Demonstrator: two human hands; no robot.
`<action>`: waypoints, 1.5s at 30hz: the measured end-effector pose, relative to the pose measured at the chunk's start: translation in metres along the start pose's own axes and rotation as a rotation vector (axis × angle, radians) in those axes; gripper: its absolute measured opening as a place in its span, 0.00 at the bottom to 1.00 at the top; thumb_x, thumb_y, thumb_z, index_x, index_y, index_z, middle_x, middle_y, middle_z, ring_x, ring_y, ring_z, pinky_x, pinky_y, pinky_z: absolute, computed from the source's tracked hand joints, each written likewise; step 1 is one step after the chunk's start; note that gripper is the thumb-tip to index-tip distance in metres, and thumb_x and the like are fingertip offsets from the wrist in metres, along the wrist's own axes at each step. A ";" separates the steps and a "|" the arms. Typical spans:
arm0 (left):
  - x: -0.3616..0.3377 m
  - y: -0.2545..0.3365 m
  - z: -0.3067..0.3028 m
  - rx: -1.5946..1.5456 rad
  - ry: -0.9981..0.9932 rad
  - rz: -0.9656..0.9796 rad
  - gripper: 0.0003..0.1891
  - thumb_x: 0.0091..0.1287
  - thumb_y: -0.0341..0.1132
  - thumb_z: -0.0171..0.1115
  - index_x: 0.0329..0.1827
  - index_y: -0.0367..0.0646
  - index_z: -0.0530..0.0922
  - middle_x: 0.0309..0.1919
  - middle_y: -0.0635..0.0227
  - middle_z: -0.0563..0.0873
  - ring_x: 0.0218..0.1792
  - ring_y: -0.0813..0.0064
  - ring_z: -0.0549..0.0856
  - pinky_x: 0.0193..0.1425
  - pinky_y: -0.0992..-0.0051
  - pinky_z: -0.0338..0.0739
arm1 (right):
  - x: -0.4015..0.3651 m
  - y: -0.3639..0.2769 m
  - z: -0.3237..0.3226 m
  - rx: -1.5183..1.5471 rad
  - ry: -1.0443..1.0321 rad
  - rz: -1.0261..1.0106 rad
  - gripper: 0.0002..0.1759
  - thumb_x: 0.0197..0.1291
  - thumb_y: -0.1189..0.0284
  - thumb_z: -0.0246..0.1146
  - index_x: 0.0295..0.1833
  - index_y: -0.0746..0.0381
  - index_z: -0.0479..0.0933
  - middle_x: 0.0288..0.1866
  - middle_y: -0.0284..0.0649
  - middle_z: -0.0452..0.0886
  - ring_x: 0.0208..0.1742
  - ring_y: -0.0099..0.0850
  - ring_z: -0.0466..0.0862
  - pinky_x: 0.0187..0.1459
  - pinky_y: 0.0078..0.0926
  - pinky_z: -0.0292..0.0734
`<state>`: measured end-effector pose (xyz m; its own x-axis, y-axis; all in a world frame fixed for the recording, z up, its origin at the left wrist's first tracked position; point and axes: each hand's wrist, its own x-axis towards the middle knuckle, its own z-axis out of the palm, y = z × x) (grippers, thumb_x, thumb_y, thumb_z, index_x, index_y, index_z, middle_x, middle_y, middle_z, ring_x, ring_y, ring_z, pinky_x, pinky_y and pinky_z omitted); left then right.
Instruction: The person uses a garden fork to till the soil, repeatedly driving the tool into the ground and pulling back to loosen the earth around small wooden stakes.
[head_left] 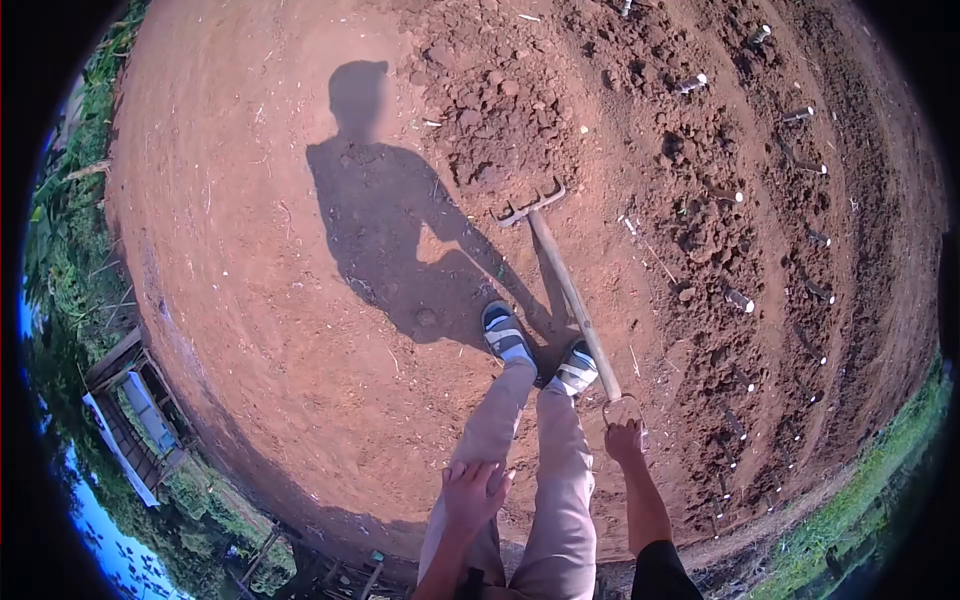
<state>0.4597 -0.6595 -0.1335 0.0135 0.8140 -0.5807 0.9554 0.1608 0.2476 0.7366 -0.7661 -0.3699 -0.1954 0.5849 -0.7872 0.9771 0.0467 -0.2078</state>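
In the head view, my right hand (625, 440) is closed around the grip at the end of a garden fork (570, 275) with a long wooden shaft. The fork slants away from me past my right shoe. Its metal head is on the reddish soil beside a patch of broken clods (500, 120). How deep the tines go cannot be made out. My left hand (477, 497) lies on my left thigh, fingers spread, holding nothing. Both of my feet, in striped shoes, stand on the ground left of the shaft.
To the right run loosened soil rows with several short cut stems (740, 300) sticking out. My shadow (375, 200) falls across smooth bare earth (230, 230) on the left. A wooden shelter (140, 425) and greenery are at the lower left, with grass (850, 520) at the lower right.
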 end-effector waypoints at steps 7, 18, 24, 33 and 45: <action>-0.004 -0.009 0.005 -0.400 0.022 -0.131 0.11 0.49 0.38 0.65 0.36 0.50 0.79 0.26 0.75 0.81 0.33 0.72 0.76 0.42 0.69 0.62 | 0.035 0.006 0.027 -0.116 -0.258 0.113 0.14 0.50 0.65 0.51 0.37 0.59 0.78 0.33 0.42 0.82 0.43 0.41 0.78 0.53 0.43 0.61; -0.068 -0.085 -0.014 -1.252 0.053 -0.392 0.16 0.63 0.40 0.55 0.51 0.42 0.69 0.32 0.62 0.81 0.33 0.78 0.80 0.35 0.78 0.74 | -0.064 -0.043 -0.267 -0.136 -0.113 -0.085 0.20 0.46 0.54 0.53 0.31 0.59 0.80 0.34 0.48 0.81 0.39 0.43 0.81 0.47 0.37 0.73; -0.109 -0.149 -0.090 -1.058 0.090 -0.351 0.15 0.64 0.38 0.51 0.52 0.45 0.68 0.33 0.62 0.80 0.30 0.75 0.81 0.34 0.77 0.75 | -0.090 -0.193 -0.518 -0.252 0.364 -0.418 0.20 0.50 0.55 0.52 0.30 0.62 0.76 0.28 0.48 0.79 0.34 0.41 0.80 0.40 0.36 0.73; -0.222 -0.222 -0.034 -1.358 0.290 -0.848 0.15 0.63 0.40 0.50 0.52 0.50 0.67 0.32 0.63 0.80 0.21 0.75 0.77 0.22 0.78 0.70 | -0.209 -0.272 -0.692 -0.224 0.327 -0.402 0.13 0.51 0.63 0.55 0.22 0.61 0.67 0.19 0.35 0.65 0.21 0.26 0.64 0.28 0.27 0.68; -0.254 -0.208 0.024 -1.319 -0.147 -0.610 0.13 0.64 0.37 0.51 0.51 0.48 0.68 0.31 0.63 0.79 0.23 0.75 0.78 0.23 0.74 0.73 | -0.137 -0.226 -0.524 -0.265 0.327 -0.244 0.28 0.53 0.50 0.46 0.38 0.63 0.79 0.32 0.51 0.79 0.40 0.40 0.80 0.46 0.35 0.72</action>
<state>0.2651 -0.9132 -0.0560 -0.1794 0.3838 -0.9058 -0.1333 0.9028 0.4089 0.5870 -0.4328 0.0888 -0.4263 0.7528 -0.5015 0.9022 0.3940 -0.1755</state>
